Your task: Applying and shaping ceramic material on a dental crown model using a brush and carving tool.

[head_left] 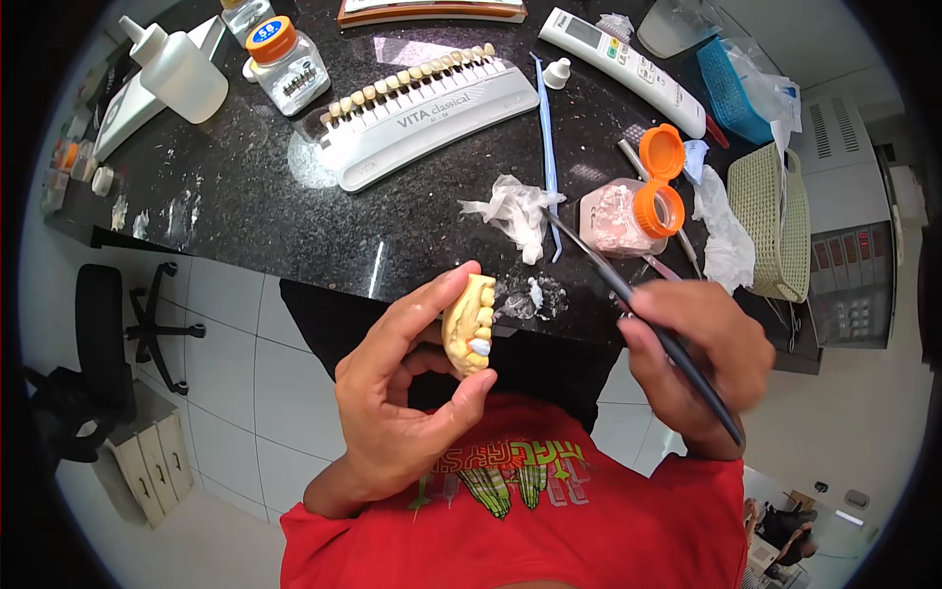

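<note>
Now our left hand (397, 383) pinches a yellow plaster tooth model (463, 324).
Our right hand (718, 344) grips a slim black tool (687, 373) aimed toward eleven o'clock, tip at the model's one.

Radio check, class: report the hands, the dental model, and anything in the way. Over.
Left hand gripping yellow dental cast, one tooth whitish. Right hand holding dark brush, tip near crumpled tissue. Blue stick and open orange-lidded jar close to brush.

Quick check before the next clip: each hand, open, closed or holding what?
Left hand: closed, holding the yellow dental model between thumb and fingers.
Right hand: closed, holding a slim dark tool.
</note>
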The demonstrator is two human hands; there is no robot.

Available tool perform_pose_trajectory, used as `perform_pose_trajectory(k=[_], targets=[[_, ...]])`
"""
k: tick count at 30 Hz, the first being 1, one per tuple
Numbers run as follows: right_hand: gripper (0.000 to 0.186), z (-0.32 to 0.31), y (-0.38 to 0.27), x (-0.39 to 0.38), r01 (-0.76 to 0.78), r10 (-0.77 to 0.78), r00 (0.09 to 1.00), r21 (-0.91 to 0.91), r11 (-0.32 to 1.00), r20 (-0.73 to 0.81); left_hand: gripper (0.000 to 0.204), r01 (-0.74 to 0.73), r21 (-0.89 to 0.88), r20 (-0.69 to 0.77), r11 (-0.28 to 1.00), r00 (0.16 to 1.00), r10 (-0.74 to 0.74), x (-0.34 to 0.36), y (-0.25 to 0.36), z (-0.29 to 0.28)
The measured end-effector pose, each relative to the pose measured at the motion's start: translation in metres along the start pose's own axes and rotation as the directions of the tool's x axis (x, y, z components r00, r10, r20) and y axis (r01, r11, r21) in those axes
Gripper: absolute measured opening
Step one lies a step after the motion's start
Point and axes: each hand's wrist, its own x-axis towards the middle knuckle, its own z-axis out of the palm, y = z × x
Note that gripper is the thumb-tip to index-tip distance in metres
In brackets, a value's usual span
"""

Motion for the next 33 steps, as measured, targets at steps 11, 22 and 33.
perform_pose_trajectory(k=[11, 22, 33], targets=[[0.022, 0.005, 0.004, -0.015, -0.109, 0.110, 0.994, 0.073, 0.991, -0.007, 0.059, 0.002, 0.068, -0.037, 0.998, 0.999, 0.001, 0.002, 0.003, 0.000], [0.017, 0.026, 0.008, -0.033, -0.004, 0.103, 0.986, 0.596, 0.803, -0.131, 0.058, -0.065, 0.113, -0.010, 0.991, 0.998, 0.067, 0.003, -0.001, -0.001], [0.017, 0.032, 0.010, -0.027, 0.032, 0.018, 0.996, 0.567, 0.823, -0.083, 0.060, -0.063, 0.159, 0.041, 0.985, 0.998, 0.057, 0.003, -0.001, -0.005]])
